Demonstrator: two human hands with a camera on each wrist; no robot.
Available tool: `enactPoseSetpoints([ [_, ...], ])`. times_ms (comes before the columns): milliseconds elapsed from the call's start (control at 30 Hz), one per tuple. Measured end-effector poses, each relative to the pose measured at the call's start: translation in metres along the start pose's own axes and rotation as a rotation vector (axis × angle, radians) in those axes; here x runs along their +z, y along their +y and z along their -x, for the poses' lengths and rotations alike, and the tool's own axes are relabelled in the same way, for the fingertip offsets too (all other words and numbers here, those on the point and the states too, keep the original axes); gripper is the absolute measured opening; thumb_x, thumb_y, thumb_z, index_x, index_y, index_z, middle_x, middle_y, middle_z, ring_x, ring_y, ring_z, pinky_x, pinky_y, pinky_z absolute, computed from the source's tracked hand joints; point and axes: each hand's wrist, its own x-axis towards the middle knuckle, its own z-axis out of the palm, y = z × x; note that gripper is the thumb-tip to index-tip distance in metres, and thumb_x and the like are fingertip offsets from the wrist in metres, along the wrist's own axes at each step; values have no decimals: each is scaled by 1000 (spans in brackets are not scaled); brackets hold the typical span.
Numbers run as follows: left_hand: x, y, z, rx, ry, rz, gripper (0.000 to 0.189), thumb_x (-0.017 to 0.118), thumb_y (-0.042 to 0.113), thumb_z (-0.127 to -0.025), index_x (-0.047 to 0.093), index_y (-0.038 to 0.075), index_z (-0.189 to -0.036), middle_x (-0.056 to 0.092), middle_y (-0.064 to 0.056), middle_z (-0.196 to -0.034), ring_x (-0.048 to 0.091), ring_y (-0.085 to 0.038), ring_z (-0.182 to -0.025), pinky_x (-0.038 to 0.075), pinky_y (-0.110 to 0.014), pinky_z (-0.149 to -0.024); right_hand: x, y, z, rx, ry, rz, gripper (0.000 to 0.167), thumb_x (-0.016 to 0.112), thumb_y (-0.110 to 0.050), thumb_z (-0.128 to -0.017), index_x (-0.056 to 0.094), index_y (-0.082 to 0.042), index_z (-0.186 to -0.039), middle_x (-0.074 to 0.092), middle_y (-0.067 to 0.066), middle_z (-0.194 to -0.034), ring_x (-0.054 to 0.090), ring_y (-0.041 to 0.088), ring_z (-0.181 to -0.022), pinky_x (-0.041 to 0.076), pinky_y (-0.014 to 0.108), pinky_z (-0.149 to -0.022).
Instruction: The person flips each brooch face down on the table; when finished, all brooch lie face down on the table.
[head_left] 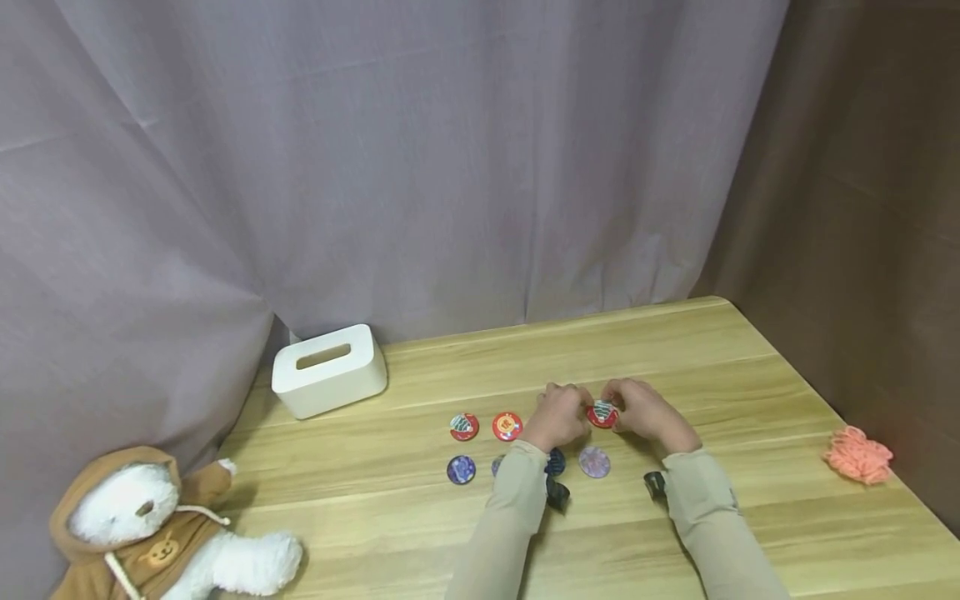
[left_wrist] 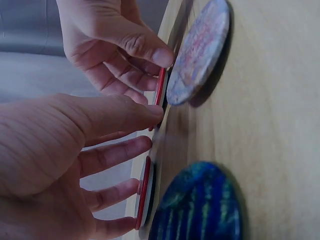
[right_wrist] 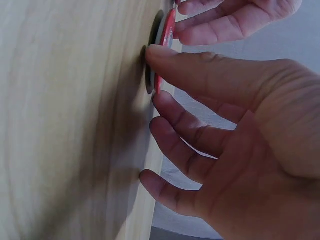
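Note:
A round red-rimmed badge with a green-and-white picture (head_left: 602, 414) lies between both hands. My right hand (head_left: 647, 414) pinches its right edge between thumb and index finger. From the opposite side my left hand (head_left: 558, 417) holds its left edge by thumb and index finger. Under the left hand's other fingers is another red badge (left_wrist: 145, 192), hidden from the head view. Further left lie two red badges, one green-and-white (head_left: 464, 427) and one with a yellow centre (head_left: 507, 426). The nearer row has a pale purple badge (head_left: 595, 462), a dark blue one (head_left: 555, 462) and a starry one (head_left: 461, 470).
A partly covered purple badge (head_left: 497, 465) shows beside the left sleeve. A white tissue box (head_left: 330, 379) stands at the back left, and a plush toy in a brown hoodie (head_left: 142, 533) lies front left. Pink yarn (head_left: 858, 456) sits near the table's right edge.

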Motion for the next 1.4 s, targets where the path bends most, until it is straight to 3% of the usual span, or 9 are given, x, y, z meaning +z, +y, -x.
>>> enactPoseSetpoints([
  [300, 1, -2, -1, 1, 3, -17, 36, 83, 9, -76, 77, 17, -111, 72, 7, -114, 54, -19, -100, 39, -33, -85, 2, 1, -1, -8, -17, 30, 37, 78, 14, -65, 66, 0, -97, 61, 8, -85, 55, 24, -79, 47, 43, -74],
  [667, 1, -2, -3, -6, 47, -56, 23, 83, 16, -81, 78, 20, -104, 74, 10, -105, 58, -19, -100, 40, -51, -97, -6, -1, 2, -47, -55, -10, 17, 75, 5, -79, 69, -2, -94, 68, 7, -87, 61, 22, -82, 50, 46, -79],
  [933, -1, -2, -2, 1, 64, -35, 16, 82, 19, -83, 80, 24, -98, 73, 14, -93, 53, -11, -88, 35, -35, -85, -10, 0, 6, -74, -32, -71, 11, 70, 5, -84, 72, -1, -93, 70, 5, -87, 61, 18, -81, 50, 42, -79],
  [1400, -6, -3, -4, 86, 107, -55, 14, 79, 19, -86, 81, 27, -97, 74, 15, -92, 59, -8, -84, 35, -33, -78, -13, 3, 7, -123, -4, -63, 9, 68, 7, -84, 71, -2, -86, 68, 4, -79, 57, 15, -73, 47, 37, -71],
])
